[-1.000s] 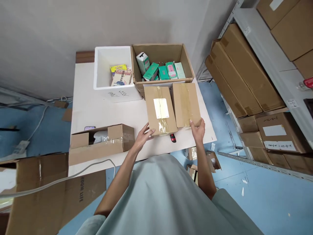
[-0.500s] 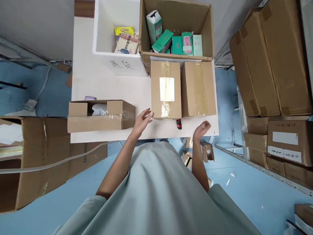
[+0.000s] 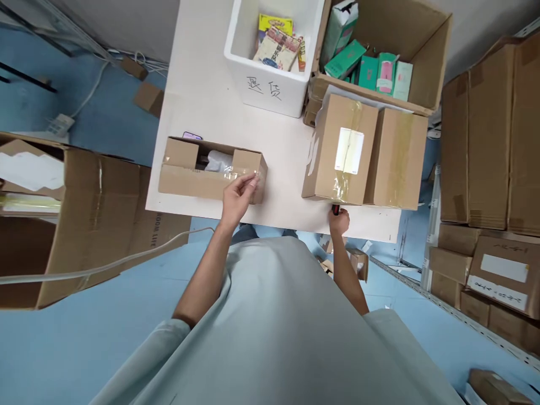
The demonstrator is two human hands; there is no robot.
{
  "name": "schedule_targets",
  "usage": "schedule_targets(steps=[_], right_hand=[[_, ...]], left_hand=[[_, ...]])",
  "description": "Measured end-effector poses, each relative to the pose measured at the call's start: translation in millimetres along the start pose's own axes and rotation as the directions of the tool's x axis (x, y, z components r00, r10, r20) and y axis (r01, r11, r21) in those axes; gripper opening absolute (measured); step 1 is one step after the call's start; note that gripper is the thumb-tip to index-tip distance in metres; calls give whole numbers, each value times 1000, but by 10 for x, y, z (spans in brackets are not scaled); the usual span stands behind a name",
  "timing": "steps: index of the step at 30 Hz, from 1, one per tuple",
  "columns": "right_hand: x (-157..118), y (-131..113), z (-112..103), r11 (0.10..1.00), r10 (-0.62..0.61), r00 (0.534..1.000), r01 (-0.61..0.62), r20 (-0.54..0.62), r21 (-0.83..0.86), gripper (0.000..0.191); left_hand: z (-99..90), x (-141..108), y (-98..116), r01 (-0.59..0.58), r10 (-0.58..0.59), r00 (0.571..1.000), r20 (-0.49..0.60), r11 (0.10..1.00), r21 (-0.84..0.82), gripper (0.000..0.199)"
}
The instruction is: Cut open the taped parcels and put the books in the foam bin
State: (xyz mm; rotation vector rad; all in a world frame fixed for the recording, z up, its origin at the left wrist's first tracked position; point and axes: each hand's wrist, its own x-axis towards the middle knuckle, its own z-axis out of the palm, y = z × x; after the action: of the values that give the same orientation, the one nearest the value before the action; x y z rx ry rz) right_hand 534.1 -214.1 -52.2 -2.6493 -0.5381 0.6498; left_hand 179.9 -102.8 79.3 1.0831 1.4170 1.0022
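The person's right hand (image 3: 340,222) is closed around a small black-and-red tool (image 3: 336,210) at the near edge of the white tabletop (image 3: 282,163), just below a taped brown cardboard box with a white label (image 3: 323,149). The left hand (image 3: 236,201) is partly curled, thumb and fingertips close together at the right end of a long, open brown carton (image 3: 189,181); whether they pinch or merely touch its edge cannot be told.

Inside that carton lies a whitish plastic-wrapped item (image 3: 219,161), and a phone (image 3: 192,135) rests just behind it. Right of the labelled box, and close against it, stands a second taped brown box (image 3: 400,160). Farther back, a white foam bin with black handwriting (image 3: 270,93) holds colourful flat packs (image 3: 279,49), beside a large open carton (image 3: 428,62) containing green packages (image 3: 346,59).
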Motion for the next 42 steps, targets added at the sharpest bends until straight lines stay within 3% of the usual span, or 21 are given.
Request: schedule_targets(steps=[4, 7, 9, 12, 14, 16, 19, 21, 24, 26, 29, 31, 33, 36, 42], right_hand=[[-467, 10, -188, 994, 83, 996, -81, -19, 71, 26], [-1062, -7, -264, 977, 103, 993, -113, 64, 183, 29], [-1503, -63, -256, 960, 90, 987, -121, 131, 254, 34], [-2105, -280, -206, 880, -42, 954, -106, 298, 463, 37], [-2427, -538, -182, 810, -189, 891, -96, 412, 579, 40], [-2677, -882, -170, 804, -287, 834, -57, 471, 591, 44], [-2933, -1494, -152, 846, -370, 789, 68, 491, 529, 48], [-3035, -1912, -117, 861, -453, 724, 203, 521, 466, 49], [-3107, -2488, -14, 813, -581, 613, 463, 535, 353, 55], [-3122, -2818, 82, 720, -643, 500, 653, 580, 235, 58], [-3140, -3223, 236, 483, -670, 307, 871, 676, 83, 55], [-3166, -3429, 326, 340, -630, 228, 940, 743, 0, 54], [-3197, -3592, 392, 226, -574, 199, 971, 795, -80, 55], [-3227, -3769, 441, 103, -507, 201, 980, 839, -173, 56], [-3192, -3935, 478, -27, -469, 195, 972, 862, -234, 55]], left_hand=[[-704, 227, -40, -134, 142, 984, -107, 988, 77, 48], [-1377, 420, -113, -197, 244, 953, -182, 950, 242, 32], [-1797, 543, -190, -189, 268, 940, -211, 924, 332, 32], [-2255, 699, -310, -134, 202, 962, -183, 935, 328, 37], [-2424, 780, -362, -90, 131, 983, -129, 954, 287, 37], [-2509, 846, -381, -55, 75, 995, -66, 963, 264, 36], [-2563, 933, -372, -50, 45, 999, 26, 965, 256, 38], [-2596, 991, -366, -82, 60, 994, 88, 962, 262, 39], [-2668, 1075, -386, -109, 56, 979, 197, 957, 269, 39], [-2720, 1122, -417, -103, 27, 964, 266, 956, 276, 42], [-2774, 1163, -463, -88, -7, 946, 325, 957, 277, 46], [-2794, 1173, -477, -91, -9, 941, 338, 955, 281, 46], [-2810, 1175, -473, -104, -3, 938, 346, 951, 290, 43], [-2836, 1176, -446, -106, -4, 932, 363, 953, 284, 37], [-2858, 1190, -436, -90, -5, 922, 388, 969, 228, 37]])
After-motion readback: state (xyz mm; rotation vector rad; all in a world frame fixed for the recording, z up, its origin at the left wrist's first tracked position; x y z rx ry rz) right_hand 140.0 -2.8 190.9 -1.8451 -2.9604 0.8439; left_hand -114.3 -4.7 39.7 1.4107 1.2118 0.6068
